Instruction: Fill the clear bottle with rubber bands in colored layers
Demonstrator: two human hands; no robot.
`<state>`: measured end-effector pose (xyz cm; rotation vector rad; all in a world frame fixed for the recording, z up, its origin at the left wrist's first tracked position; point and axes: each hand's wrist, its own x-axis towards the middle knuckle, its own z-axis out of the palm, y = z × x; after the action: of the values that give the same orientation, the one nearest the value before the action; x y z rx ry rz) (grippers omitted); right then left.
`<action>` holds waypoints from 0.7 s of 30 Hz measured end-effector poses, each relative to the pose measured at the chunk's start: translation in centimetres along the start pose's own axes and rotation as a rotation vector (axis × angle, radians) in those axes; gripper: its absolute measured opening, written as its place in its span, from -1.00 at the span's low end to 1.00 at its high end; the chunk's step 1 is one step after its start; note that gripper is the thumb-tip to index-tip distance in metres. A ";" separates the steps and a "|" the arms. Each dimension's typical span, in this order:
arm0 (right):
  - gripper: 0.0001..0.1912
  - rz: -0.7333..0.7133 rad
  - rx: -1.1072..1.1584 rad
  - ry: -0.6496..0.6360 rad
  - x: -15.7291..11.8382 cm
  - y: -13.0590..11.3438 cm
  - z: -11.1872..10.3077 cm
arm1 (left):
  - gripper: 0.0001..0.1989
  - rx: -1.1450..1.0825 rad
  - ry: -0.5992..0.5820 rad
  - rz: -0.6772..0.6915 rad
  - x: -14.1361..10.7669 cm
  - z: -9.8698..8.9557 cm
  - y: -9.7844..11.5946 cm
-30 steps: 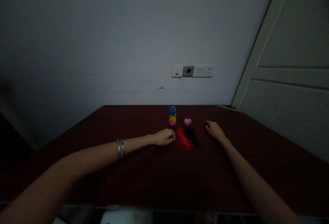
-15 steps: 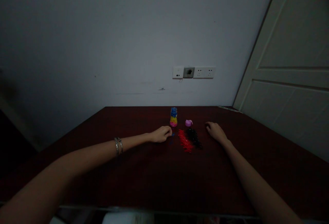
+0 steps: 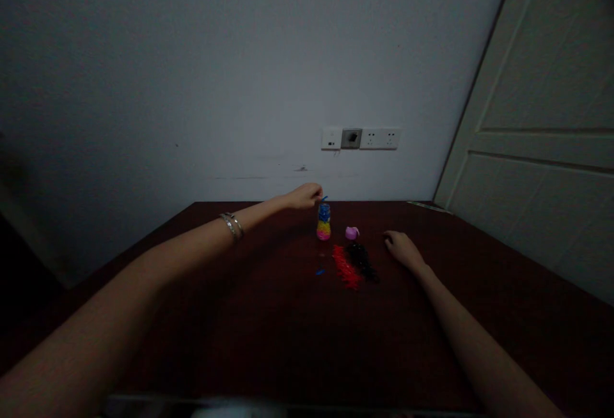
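Note:
My left hand [image 3: 307, 195] is pinched on a small blue piece [image 3: 325, 198], held just above the mouth of a clear jar [image 3: 323, 223]. Pink, yellow and blue layers fill the jar, which stands upright. Another blue piece [image 3: 320, 271] lies on the table in front of it. Red pieces [image 3: 346, 268] and black pieces [image 3: 362, 261] lie in two piles side by side, right of that piece. Behind the piles sits a pink lid [image 3: 352, 233]. Resting on the table right of the lid, my right hand [image 3: 401, 248] has loosely curled fingers; whether they hold anything is hidden.
The dark red table [image 3: 268, 328] reaches back to a pale wall [image 3: 240, 85] with a row of sockets [image 3: 378, 139]. A panelled door [image 3: 542, 143] rises at the right. Below the table's front edge, a white object is partly visible.
My left hand has risen from the table beside the red pile to above the jar, carrying a blue piece. The blue piece left on the table shows more clearly. My right hand has stayed in place.

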<state>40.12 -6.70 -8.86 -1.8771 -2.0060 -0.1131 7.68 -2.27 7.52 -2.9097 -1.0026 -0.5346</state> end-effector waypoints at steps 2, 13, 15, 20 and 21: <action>-0.63 -0.005 0.012 0.003 0.0 0.1 0.1 | -0.85 0.031 -0.055 -0.013 1.5 0.3 -0.7; -0.63 -0.016 0.013 0.022 -0.1 0.1 0.1 | -0.87 -0.037 -0.116 -0.023 4.2 1.9 -2.2; -0.63 -0.016 0.008 0.027 0.0 0.2 0.2 | -0.86 -0.052 -0.126 -0.036 4.1 1.9 -2.2; -0.62 -0.023 0.012 0.035 0.1 0.5 0.6 | -0.85 -0.077 -0.149 -0.052 3.8 1.9 -2.3; -0.62 -0.024 0.012 0.036 0.1 0.5 0.6 | -0.85 -0.094 -0.145 -0.053 3.8 2.0 -2.3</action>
<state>40.46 -6.34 -9.44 -1.8311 -2.0006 -0.1400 9.69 2.06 6.69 -3.0508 -1.1029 -0.3878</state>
